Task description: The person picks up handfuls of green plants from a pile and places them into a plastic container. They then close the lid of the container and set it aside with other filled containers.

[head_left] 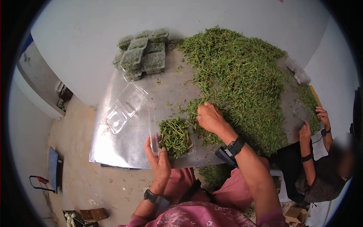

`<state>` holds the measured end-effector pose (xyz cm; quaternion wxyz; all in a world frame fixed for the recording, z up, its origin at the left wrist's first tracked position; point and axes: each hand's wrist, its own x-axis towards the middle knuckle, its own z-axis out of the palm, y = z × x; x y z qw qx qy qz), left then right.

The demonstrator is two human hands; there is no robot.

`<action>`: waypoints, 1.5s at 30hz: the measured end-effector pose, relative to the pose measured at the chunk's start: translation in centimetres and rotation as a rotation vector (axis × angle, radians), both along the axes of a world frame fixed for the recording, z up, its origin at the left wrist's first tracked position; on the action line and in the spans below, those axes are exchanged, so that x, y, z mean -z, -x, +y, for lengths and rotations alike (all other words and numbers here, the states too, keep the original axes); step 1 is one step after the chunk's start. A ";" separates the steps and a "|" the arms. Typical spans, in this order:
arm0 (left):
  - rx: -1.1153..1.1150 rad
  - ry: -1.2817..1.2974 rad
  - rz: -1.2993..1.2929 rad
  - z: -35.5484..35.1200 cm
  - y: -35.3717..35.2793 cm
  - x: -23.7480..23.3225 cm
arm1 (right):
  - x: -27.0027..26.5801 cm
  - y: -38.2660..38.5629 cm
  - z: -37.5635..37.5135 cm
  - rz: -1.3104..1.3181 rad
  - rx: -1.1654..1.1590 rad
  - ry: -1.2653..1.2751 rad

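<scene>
A clear plastic clamshell box (pixel 193 149) filled with leafy green stems (pixel 174 136) sits near the table's front edge, its lid raised on the left side. My left hand (pixel 158 162) grips the box at its front left corner, thumb over the rim by the greens. Just right of the box, my right hand (pixel 211 118) is closed, fingers curled down among loose greens at the edge of a large pile of greens (pixel 242 79). What lies inside those fingers is mostly hidden; stems show around the fingertips.
Filled, closed boxes (pixel 132 58) are stacked at the back left of the metal table (pixel 113 147). An open, unfilled box (pixel 130 102) lies left of my box. At right, a co-worker's hands (pixel 305 132) are near another clear box (pixel 301 111). More clear boxes (pixel 298 72) stand behind.
</scene>
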<state>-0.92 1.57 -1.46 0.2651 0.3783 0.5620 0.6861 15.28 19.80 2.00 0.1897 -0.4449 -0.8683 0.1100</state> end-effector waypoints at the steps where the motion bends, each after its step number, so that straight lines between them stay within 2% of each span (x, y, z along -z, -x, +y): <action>1: -0.002 0.003 0.003 0.0 0.0 0.0 | -0.5 0.0 0.2 0.034 0.022 0.093; 3: -0.012 -0.014 0.014 0.0 0.0 0.0 | -2.4 -0.4 0.6 0.098 0.068 0.279; 10: -0.001 -0.036 0.010 0.1 -0.1 0.0 | -6.7 -4.8 1.2 0.436 0.016 0.190; 13: -0.014 -0.045 -0.003 0.1 -0.1 0.2 | -7.3 -6.0 1.1 0.395 0.045 0.148; 16: -0.052 0.013 0.105 0.0 0.3 0.8 | -7.7 -7.0 0.9 0.388 0.002 0.173; 19: -0.058 0.002 0.127 0.1 0.4 1.0 | -8.5 -7.8 0.5 0.256 0.065 0.171; 22: -0.041 0.005 0.096 0.1 0.3 0.7 | -8.7 -8.6 0.1 0.250 0.086 0.209; 25: -0.040 0.010 0.072 0.1 0.2 0.7 | -8.2 -8.6 0.0 0.096 0.108 0.291; 28: -0.038 -0.007 -0.005 0.1 -0.3 0.1 | -6.6 -8.8 0.4 -0.032 0.141 0.260; 29: -0.040 0.007 0.014 0.1 -0.2 0.2 | -5.4 -9.3 1.0 -0.029 0.080 0.156; 34: -0.031 0.036 0.063 0.0 0.0 0.1 | -6.1 -8.2 -0.6 -0.225 0.204 0.257; 39: -0.007 -0.002 -0.004 0.1 -0.2 -0.2 | -6.3 -6.0 -2.4 -0.411 0.260 0.329; 45: 0.003 0.004 -0.002 0.0 -0.1 -0.1 | -5.1 -7.9 -1.1 -0.202 0.255 0.296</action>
